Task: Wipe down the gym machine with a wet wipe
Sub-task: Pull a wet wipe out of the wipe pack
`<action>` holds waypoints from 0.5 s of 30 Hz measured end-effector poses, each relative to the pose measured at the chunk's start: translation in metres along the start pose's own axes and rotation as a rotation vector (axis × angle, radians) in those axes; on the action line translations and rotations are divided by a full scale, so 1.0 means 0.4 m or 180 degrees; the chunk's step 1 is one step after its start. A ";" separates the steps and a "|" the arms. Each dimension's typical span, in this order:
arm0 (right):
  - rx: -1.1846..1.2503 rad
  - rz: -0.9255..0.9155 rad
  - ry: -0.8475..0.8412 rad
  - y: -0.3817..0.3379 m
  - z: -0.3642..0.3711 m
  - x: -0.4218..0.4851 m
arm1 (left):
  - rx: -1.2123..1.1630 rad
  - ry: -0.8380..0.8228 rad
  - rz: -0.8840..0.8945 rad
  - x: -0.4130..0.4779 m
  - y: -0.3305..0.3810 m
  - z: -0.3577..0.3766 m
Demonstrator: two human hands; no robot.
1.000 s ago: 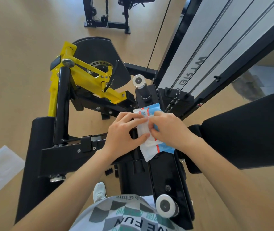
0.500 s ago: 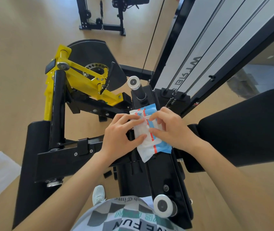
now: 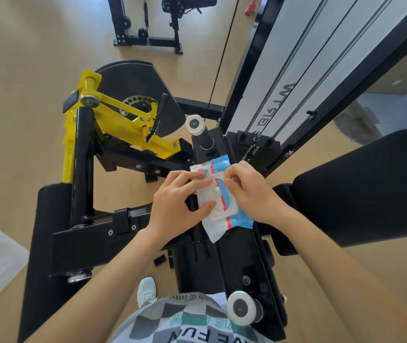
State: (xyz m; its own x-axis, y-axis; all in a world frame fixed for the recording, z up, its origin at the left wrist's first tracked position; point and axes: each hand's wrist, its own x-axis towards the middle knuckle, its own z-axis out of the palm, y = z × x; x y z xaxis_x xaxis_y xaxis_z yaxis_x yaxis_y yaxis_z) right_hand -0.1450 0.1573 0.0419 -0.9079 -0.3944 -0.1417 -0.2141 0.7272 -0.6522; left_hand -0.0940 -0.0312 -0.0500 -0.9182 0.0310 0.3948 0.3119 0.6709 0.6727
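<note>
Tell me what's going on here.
A person stands over a black and yellow gym machine, holding a wet wipe pack above it. The left hand grips the pack while the right hand pinches at its front, seemingly working the flap open. No wipe is out yet, so wiping has not begun.

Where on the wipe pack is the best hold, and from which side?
Hold the wipe pack by its long left edge, coming from the left, as the left hand does. It is flat and soft with the seal on its top face, so an edge hold likely leaves that face free for the right hand pinching there.
</note>
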 end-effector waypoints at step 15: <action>-0.1034 -0.0269 0.0098 -0.012 0.026 0.006 | 0.0039 -0.0003 0.0061 -0.004 -0.001 -0.006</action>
State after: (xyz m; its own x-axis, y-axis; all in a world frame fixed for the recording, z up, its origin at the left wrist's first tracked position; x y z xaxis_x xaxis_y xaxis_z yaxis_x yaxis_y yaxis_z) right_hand -0.1425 0.1471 0.0369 -0.8915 -0.4474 -0.0717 -0.3882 0.8357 -0.3885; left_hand -0.0919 -0.0331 -0.0495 -0.9124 0.0446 0.4068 0.3263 0.6793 0.6574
